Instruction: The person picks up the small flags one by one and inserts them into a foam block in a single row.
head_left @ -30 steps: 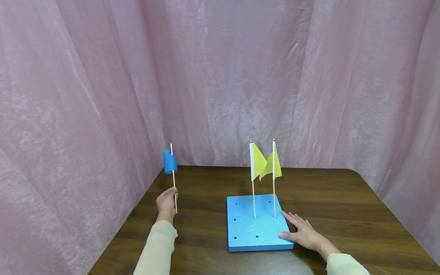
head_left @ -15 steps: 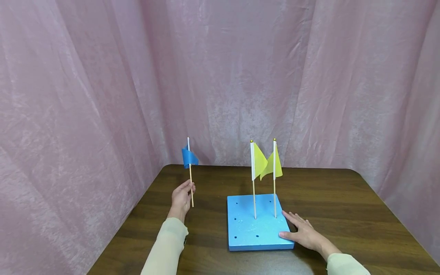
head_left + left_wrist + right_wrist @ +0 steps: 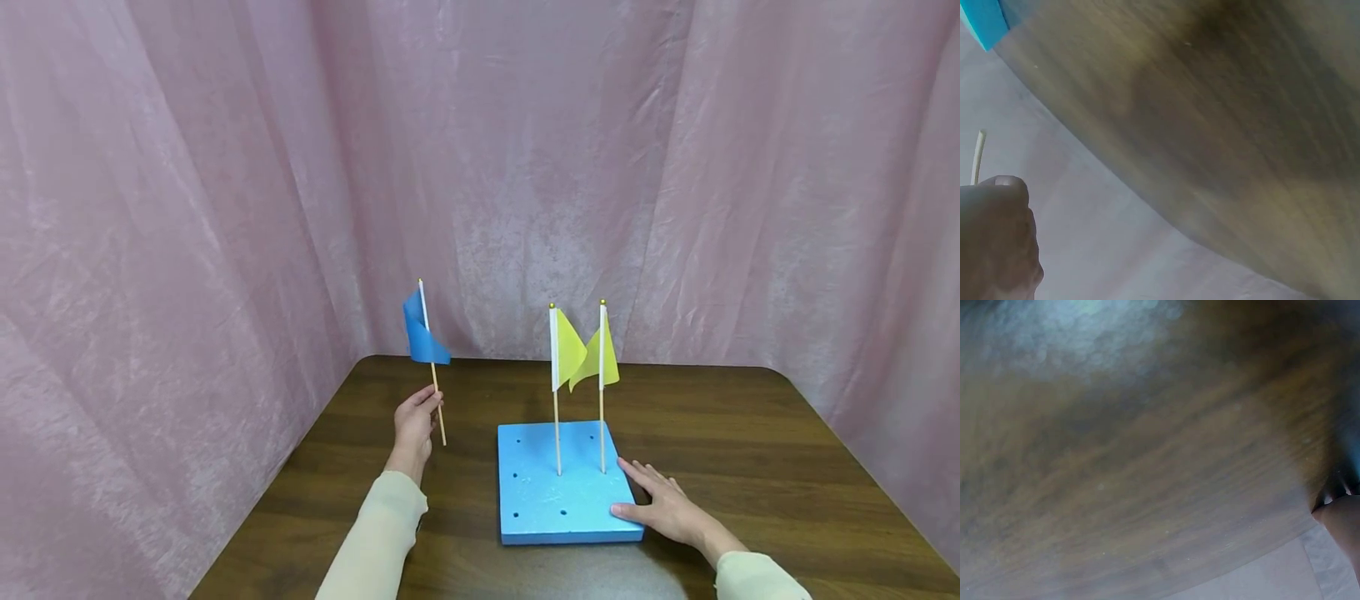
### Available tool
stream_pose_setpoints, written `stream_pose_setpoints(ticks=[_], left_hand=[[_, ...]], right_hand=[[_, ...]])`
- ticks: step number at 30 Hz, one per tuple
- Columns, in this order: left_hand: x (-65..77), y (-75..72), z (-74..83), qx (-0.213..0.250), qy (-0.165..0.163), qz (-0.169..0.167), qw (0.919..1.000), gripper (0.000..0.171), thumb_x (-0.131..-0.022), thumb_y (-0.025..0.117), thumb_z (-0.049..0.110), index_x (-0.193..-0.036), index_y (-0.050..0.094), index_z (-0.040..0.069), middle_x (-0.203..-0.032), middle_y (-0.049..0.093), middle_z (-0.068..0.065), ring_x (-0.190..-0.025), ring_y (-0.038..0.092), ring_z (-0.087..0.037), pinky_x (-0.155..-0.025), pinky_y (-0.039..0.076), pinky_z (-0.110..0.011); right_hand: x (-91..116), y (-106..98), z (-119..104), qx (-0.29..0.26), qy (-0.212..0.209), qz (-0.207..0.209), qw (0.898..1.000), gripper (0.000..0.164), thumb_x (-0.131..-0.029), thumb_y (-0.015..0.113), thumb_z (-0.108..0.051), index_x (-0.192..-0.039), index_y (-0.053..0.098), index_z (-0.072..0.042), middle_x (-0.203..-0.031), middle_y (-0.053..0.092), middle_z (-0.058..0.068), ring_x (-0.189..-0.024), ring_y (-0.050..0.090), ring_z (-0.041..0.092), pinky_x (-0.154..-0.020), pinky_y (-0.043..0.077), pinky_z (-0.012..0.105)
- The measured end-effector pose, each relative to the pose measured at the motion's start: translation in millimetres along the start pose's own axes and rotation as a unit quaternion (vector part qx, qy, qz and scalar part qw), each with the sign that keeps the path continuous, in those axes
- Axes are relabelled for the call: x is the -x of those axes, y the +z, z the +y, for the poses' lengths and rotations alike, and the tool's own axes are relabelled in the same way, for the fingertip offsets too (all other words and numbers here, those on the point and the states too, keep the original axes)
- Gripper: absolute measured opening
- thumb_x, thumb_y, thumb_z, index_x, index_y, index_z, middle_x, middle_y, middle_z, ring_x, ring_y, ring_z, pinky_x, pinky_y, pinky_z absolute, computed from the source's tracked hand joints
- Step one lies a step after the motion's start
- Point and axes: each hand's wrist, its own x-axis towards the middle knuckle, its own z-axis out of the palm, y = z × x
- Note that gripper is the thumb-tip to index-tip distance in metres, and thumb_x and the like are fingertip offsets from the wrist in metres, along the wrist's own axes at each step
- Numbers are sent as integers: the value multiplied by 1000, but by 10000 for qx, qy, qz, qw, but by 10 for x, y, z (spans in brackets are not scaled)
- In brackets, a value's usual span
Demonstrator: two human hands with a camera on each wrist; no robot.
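My left hand (image 3: 415,427) pinches the wooden stick of a small blue flag (image 3: 427,343), held up left of the board with its lower end free in the air. The left wrist view shows the hand (image 3: 997,240) with one end of the stick (image 3: 979,155) sticking out. A square blue board (image 3: 540,500) with several small holes lies on the table. Two yellow flags (image 3: 569,354) stand upright in it, their cloths turned towards each other. Along the board's right edge rests my right hand (image 3: 670,508), fingers spread, thumb on the top face. The right wrist view catches only part of this hand (image 3: 1342,528).
A dark wooden table (image 3: 750,450) with rounded far corners carries everything. Pink curtains (image 3: 510,183) hang behind and at both sides. Unfilled holes show along the board's left side, front and back right corner.
My left hand has moved to the right and slightly up with the blue flag, whose cloth has swung more open and whose stick now leans left. My right hand keeps its place on the board.
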Motion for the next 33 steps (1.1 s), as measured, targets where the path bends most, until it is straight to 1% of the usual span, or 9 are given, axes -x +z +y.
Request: stream_pose_setpoints(ticks=[4, 7, 11, 17, 20, 25, 27, 33], left_hand=[[32, 93, -6, 168, 77, -136, 9997, 20, -94, 66, 1, -112, 67, -7, -77, 67, 0, -65, 55, -10, -59, 41, -24], [51, 142, -20, 232, 88, -125, 9996, 18, -94, 66, 0, -111, 67, -6, -76, 67, -1, -65, 55, -11, -60, 43, -26], [63, 174, -40, 198, 91, -131, 9997, 15, -94, 66, 1, -108, 69, -4, -74, 65, 1, -65, 54, -13, -61, 43, -28], [108, 230, -44, 157, 229, -245, 9993, 14, -93, 66, -1, -106, 68, -5, -78, 64, -4, -64, 55, -13, -59, 44, -25], [135, 270, -40, 112, 294, -348, 9989, 14, -92, 66, -2, -106, 69, -5, -79, 63, -3, -67, 57, -13, -59, 47, -24], [195, 336, -46, -121, 424, -583, 9973, 13, -92, 67, -1, -104, 69, -4, -82, 62, -2, -73, 59, -14, -64, 51, -26], [227, 360, -50, -204, 453, -669, 9965, 11, -92, 68, 0, -103, 69, -2, -83, 63, -3, -74, 59, -14, -66, 52, -27], [295, 427, -86, -264, 465, -995, 9936, 7, -91, 68, -1, -98, 66, 1, -86, 63, -3, -75, 60, -13, -69, 55, -30]], right_hand=[[-8, -2, 6, -13, 21, -38, 10000, 85, -89, 71, -46, -154, 34, -7, -156, 24, 31, -145, 8, 52, -109, -1, 71], [-11, -1, 10, -28, 25, -53, 10000, 85, -89, 71, -46, -154, 34, -7, -156, 24, 32, -145, 8, 53, -109, 0, 72], [-8, -3, 5, -32, 33, -51, 10000, 85, -89, 71, -46, -154, 34, -6, -156, 24, 32, -144, 8, 53, -108, 0, 72], [-1, -11, 1, -30, 11, -35, 10000, 85, -89, 71, -46, -154, 34, -6, -156, 24, 32, -145, 8, 52, -109, -1, 71], [0, -14, 2, -46, 4, -38, 10000, 85, -89, 71, -46, -154, 34, -6, -156, 24, 32, -145, 8, 52, -109, -1, 71], [1, -15, 0, -88, 23, -67, 9999, 85, -89, 71, -46, -154, 33, -6, -156, 24, 32, -145, 7, 52, -109, -2, 71], [2, -15, -1, -97, 31, -77, 9999, 85, -89, 71, -46, -154, 33, -6, -156, 24, 32, -145, 7, 52, -109, -2, 71], [2, -16, -10, -107, 41, -85, 9999, 85, -89, 71, -45, -154, 33, -6, -156, 23, 32, -145, 6, 53, -109, -2, 70]])
